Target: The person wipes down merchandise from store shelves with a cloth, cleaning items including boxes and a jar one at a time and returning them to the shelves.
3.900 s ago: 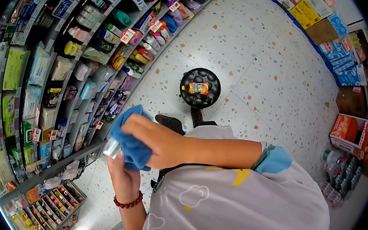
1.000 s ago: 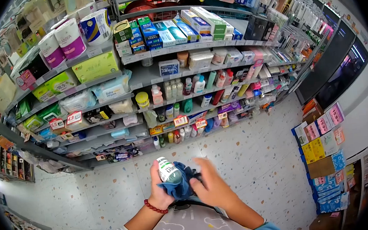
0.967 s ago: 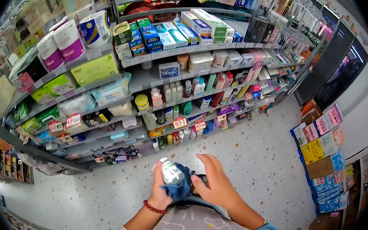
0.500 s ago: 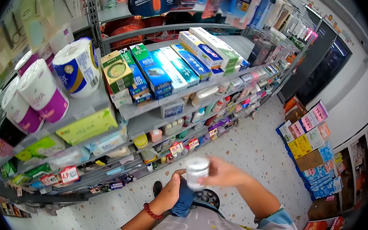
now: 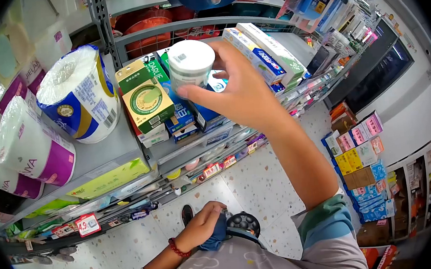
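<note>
A white lidded jar (image 5: pixel 189 65) is gripped between the thumb and fingers of my right hand (image 5: pixel 234 84). It is held over the toothpaste boxes on the shelf, hiding part of them; whether it touches them I cannot tell. Directly left of it are a green-and-gold box (image 5: pixel 147 102) and a blue Darlie box (image 5: pixel 178 112). Low in front of my body, my left hand (image 5: pixel 207 223) is closed round a dark blue cloth (image 5: pixel 217 237), with a red bead bracelet (image 5: pixel 176 247) on its wrist.
Wrapped toilet rolls (image 5: pixel 79 95) stand on the shelf at left, with a yellow-green tissue pack (image 5: pixel 109 179) below. More toothpaste boxes (image 5: pixel 272 50) lie right of my hand. A wire rail (image 5: pixel 206 23) runs behind. Stacked cartons (image 5: pixel 359 168) stand on the floor at right.
My right hand has lifted the white jar from in front of my body up and forward to the toothpaste shelf. My left hand stays low with the cloth. The shelf appears closer.
</note>
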`<state>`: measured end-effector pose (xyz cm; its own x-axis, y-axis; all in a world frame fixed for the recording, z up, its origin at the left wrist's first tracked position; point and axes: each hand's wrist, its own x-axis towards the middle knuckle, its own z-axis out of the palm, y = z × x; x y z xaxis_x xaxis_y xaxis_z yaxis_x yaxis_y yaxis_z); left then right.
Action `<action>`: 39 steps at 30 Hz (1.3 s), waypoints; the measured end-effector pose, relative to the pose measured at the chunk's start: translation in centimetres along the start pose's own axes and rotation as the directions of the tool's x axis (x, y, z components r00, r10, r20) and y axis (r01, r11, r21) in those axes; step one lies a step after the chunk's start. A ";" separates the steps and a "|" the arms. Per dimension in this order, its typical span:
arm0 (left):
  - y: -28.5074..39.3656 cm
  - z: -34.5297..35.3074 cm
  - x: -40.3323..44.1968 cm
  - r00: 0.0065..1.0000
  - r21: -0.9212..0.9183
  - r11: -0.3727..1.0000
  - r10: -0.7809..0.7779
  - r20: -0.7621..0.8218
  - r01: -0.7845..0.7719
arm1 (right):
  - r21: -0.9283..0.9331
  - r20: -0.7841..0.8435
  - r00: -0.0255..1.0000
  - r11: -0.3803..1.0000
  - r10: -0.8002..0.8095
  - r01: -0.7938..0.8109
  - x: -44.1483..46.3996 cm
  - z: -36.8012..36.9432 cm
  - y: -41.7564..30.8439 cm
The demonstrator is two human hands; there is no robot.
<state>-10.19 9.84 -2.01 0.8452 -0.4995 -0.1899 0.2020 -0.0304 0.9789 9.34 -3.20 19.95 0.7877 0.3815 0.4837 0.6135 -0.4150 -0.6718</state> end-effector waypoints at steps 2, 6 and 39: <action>0.0 -0.3 -0.2 0.999 0.004 0.999 -0.034 -0.036 0.034 | 0.024 -0.049 0.999 1.000 -0.010 0.012 0.0 0.8 0.6; -0.2 -0.4 -0.5 0.995 -0.041 0.995 -0.095 -0.032 0.094 | 0.059 -0.008 1.000 0.998 0.023 -0.023 -0.2 0.7 0.8; -1.5 0.3 -1.2 0.996 -0.011 0.997 -0.083 -0.041 0.082 | 0.048 -0.120 0.993 0.999 0.001 0.004 -0.6 2.0 2.8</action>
<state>-11.64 10.21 -3.19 0.8452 -0.4595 -0.2730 0.2761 -0.0619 0.9591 10.49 -2.96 16.63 0.7896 0.2787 0.5467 0.6136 -0.3728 -0.6961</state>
